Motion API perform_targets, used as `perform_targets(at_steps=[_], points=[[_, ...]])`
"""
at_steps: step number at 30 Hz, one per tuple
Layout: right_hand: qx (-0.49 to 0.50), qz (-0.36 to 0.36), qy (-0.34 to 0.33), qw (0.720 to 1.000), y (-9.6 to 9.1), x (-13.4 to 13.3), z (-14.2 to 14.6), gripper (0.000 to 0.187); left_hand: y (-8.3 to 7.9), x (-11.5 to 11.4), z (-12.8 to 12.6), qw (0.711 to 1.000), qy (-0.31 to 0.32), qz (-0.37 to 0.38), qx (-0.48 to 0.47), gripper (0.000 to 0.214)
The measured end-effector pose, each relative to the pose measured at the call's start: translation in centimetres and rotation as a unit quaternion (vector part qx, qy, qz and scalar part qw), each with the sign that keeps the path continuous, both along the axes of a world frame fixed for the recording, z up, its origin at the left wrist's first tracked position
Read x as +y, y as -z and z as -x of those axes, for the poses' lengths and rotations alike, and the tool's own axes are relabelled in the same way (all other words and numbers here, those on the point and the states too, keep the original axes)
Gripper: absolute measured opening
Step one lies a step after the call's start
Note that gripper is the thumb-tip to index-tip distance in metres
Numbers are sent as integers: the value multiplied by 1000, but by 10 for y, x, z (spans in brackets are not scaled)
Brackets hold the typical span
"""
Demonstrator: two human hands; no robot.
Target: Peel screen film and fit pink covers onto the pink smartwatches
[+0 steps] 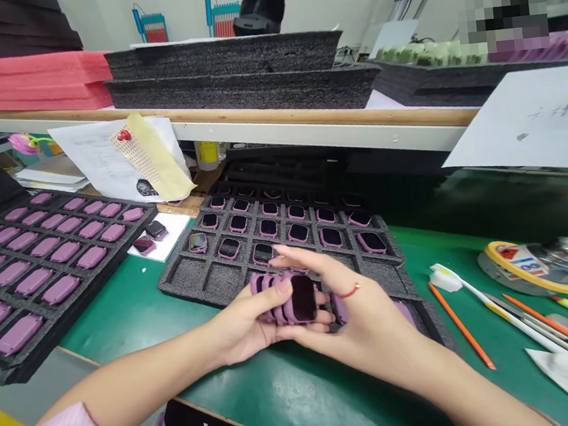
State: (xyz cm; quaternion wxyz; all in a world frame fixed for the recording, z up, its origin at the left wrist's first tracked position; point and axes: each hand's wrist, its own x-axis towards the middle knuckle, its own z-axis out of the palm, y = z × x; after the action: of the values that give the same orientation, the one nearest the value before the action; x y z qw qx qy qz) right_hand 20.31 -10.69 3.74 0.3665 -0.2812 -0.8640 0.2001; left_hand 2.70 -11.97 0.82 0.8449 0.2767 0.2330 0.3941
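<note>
Green bench point(138, 314), wide, runs left to right under everything

Centre foam tray point(190, 279), black, gridded: far rows filled with dark-screened watch cases, near-left pockets bare. A second foam tray point(8, 373) on the left, packed with purple cases lying back-up

Right of the hands, well apart: tape roll point(530, 269), orange pencil point(460, 326), white-tipped stick point(472, 292)

Hands together over the tray's near edge. Left hand point(245, 327) comes in from the left, thumb on top, fingers below. Right hand point(360, 326) meets it from the right, forefinger stretched above. Both are closed on one stack of watch cases point(285, 300), held clear of the foam, just above the tray's near rows

Front case point(303, 297) shows its dark screen toward the camera, the purple ones fanned behind it

Judgement on handling: the fan looks loose, so the left hand should squeeze from the purple sides to square it. Fingertips belong on the rims, not on the glossy screen, which would likely smudge. Working low over the foam means a slipped case lands soft
</note>
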Motion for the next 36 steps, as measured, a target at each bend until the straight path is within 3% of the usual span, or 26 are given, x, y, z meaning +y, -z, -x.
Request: perform_targets(at_steps=[3, 5, 9, 13, 17, 20, 26, 30, 33, 36], points=[[27, -13, 8, 1000, -12, 1, -8, 34, -1, 1, 4, 999, -1, 14, -41, 48], [41, -13, 9, 999, -17, 1, -9, 15, -2, 1, 6, 999, -6, 20, -48, 49], [71, 9, 13, 997, -18, 2, -4, 11, 1, 1, 8, 998, -13, 49, -45, 50], [147, -13, 46, 988, -17, 0, -1, 9, 4, 3, 9, 996, -5, 39, -79, 43], [327, 18, 86, 941, -19, -5, -1, 12, 2, 2, 10, 992, 35, 11, -121, 45], [375, 55, 89, 921, -22, -6, -1, 9, -2, 1, 10, 987, 49, -1, -150, 41], [320, 35, 140, 936, -26, -4, -7, 20, -4, 1, 11, 985, 63, -25, -159, 42], [209, -88, 153, 962, -26, -6, -19, 29, -5, 0, 11, 985, 68, -43, -151, 43], [131, -170, 117, 970, -26, -9, -27, 48, -5, 0, 10, 986, 68, -41, -147, 44], [62, -172, 34, 982, -25, -16, -31, 50, -4, 0, 11, 988, 59, -31, -137, 47]])
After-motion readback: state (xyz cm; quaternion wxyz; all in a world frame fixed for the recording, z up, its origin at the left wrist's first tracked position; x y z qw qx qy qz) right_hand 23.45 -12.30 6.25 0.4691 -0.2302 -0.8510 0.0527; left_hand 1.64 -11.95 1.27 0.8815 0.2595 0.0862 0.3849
